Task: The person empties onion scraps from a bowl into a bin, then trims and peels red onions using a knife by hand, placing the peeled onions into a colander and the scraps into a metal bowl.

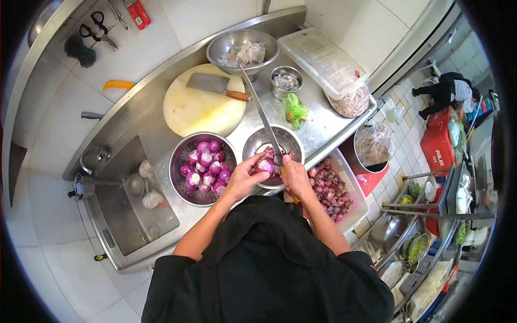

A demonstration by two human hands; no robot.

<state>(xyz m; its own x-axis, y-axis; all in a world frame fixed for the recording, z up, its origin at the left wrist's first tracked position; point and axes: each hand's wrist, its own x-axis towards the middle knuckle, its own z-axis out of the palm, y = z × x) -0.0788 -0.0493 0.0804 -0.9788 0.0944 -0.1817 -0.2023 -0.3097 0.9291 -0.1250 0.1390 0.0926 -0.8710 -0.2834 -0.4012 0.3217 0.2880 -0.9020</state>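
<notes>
My left hand (243,176) is closed around a partly peeled red onion (265,165), whose pale flesh shows. My right hand (295,176) grips a long knife (260,110) close to the onion, its blade pointing away from me. Both hands are over the near part of a steel bowl (291,139) with onion skins in it. Left of them sits a metal bowl (172,168) full of peeled purple onions (204,159). On the right, beside my right arm, a white plastic bin (357,195) holds many unpeeled onions (331,188).
A round cutting board (180,110) carries a cleaver (208,83). Behind stand a steel colander (218,46), a small steel cup (280,92) and a clear lidded tub (318,51). A sink (121,215) lies left. Someone in dark clothing (444,89) bends at far right.
</notes>
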